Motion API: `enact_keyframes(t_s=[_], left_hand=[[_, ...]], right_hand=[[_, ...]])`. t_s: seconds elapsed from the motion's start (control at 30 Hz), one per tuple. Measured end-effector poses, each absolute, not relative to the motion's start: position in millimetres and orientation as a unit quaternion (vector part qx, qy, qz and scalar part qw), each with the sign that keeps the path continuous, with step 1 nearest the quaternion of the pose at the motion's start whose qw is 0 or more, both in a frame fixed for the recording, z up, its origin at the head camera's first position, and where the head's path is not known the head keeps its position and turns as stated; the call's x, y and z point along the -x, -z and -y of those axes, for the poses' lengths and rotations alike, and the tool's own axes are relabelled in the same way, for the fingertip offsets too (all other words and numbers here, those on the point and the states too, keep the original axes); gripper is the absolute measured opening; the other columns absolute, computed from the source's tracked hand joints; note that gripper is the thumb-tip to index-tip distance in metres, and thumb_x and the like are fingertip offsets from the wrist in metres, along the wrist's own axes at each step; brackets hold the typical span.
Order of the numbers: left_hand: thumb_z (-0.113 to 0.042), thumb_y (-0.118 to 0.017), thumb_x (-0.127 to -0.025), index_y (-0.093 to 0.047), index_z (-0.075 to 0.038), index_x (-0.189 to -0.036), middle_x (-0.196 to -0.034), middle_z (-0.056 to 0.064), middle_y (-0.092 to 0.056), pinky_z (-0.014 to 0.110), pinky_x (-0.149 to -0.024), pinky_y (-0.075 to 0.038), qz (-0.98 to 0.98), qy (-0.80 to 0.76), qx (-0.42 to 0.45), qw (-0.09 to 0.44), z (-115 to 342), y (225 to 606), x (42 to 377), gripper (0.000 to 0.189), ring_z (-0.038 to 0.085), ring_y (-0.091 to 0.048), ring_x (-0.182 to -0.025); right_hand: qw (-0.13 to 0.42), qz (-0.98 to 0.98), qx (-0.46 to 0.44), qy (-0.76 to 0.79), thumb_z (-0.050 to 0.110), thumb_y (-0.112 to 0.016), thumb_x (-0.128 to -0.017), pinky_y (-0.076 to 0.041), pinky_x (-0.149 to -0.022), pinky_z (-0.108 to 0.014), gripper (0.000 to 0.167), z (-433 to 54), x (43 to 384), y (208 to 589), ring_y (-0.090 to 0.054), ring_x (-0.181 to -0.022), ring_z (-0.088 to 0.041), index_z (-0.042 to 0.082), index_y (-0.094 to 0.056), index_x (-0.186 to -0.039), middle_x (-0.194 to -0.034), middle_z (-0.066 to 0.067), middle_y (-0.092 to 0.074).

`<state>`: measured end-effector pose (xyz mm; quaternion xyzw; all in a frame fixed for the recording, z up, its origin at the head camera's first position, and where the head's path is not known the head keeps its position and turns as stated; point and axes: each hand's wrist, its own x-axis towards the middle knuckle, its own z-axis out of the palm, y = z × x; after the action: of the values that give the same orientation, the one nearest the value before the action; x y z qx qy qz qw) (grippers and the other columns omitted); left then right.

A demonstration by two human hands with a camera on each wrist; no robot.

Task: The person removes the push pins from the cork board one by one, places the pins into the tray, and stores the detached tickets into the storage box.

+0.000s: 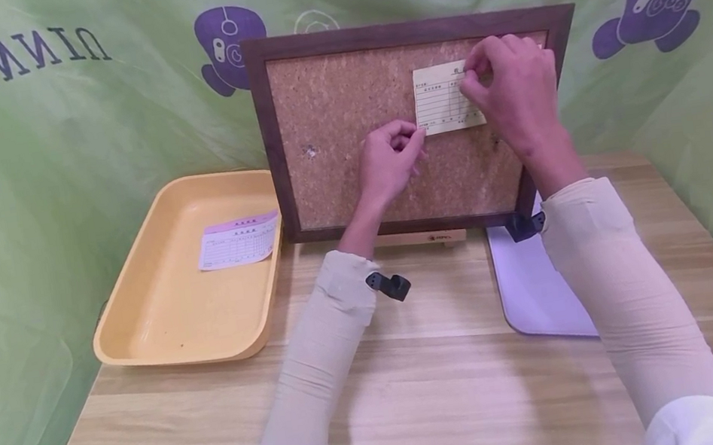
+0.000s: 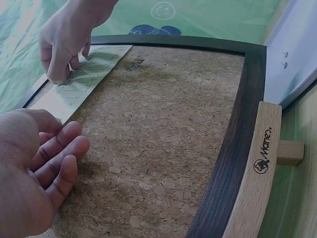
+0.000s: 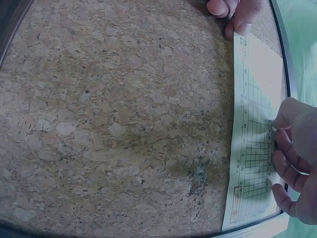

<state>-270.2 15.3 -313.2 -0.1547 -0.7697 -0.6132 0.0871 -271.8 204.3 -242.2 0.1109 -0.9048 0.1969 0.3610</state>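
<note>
A pale yellow printed form slip (image 1: pixel 437 101) lies against the upper right of a dark-framed corkboard (image 1: pixel 340 103). My left hand (image 1: pixel 389 161) pinches the slip's lower left corner between thumb and index finger; the other fingers are loosely bent. Over the slip's upper right part is my right hand (image 1: pixel 518 82), thumb and index fingertips together against its face. Whatever small thing these fingertips pinch is hidden by them. In the right wrist view, the right hand's other fingers (image 3: pixel 285 198) curl beside the slip.
At the left, a yellow tray (image 1: pixel 138 321) holds pink and white printed slips (image 1: pixel 239 243). A pale lavender tray (image 1: pixel 538 296) lies at the right, partly behind the right arm; small pins (image 2: pixel 285 53) show on it. A wooden stand (image 2: pixel 260 163) supports the corkboard's lower edge.
</note>
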Motion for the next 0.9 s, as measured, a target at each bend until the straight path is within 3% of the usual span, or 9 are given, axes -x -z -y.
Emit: enact_keyframes(t_s=[0.37,0.9], left_hand=[[-0.018,-0.070,-0.101,-0.074,-0.005,-0.100,-0.074,0.003,-0.071,0.027,-0.049,-0.051,0.773,0.611,0.150,0.085,-15.7,313.0,269.7,0.014,0.022,-0.064,-0.056],[-0.014,-0.070,-0.101,-0.073,-0.003,-0.101,-0.074,0.004,-0.070,0.028,-0.051,-0.053,0.767,0.613,0.162,0.095,-11.1,307.1,263.2,0.012,0.021,-0.063,-0.057]], right_hand=[[0.376,0.894,-0.125,-0.211,0.012,-0.062,-0.094,-0.047,-0.082,-0.048,0.018,-210.2,271.6,246.1,-0.065,-0.087,-0.034,-0.001,-0.073,-0.100,-0.094,-0.017,-0.074],[0.372,0.889,-0.125,-0.238,0.008,-0.060,-0.092,-0.049,-0.078,-0.043,0.017,-218.7,262.3,253.4,-0.065,-0.082,-0.031,-0.003,-0.073,-0.096,-0.090,-0.019,-0.072]])
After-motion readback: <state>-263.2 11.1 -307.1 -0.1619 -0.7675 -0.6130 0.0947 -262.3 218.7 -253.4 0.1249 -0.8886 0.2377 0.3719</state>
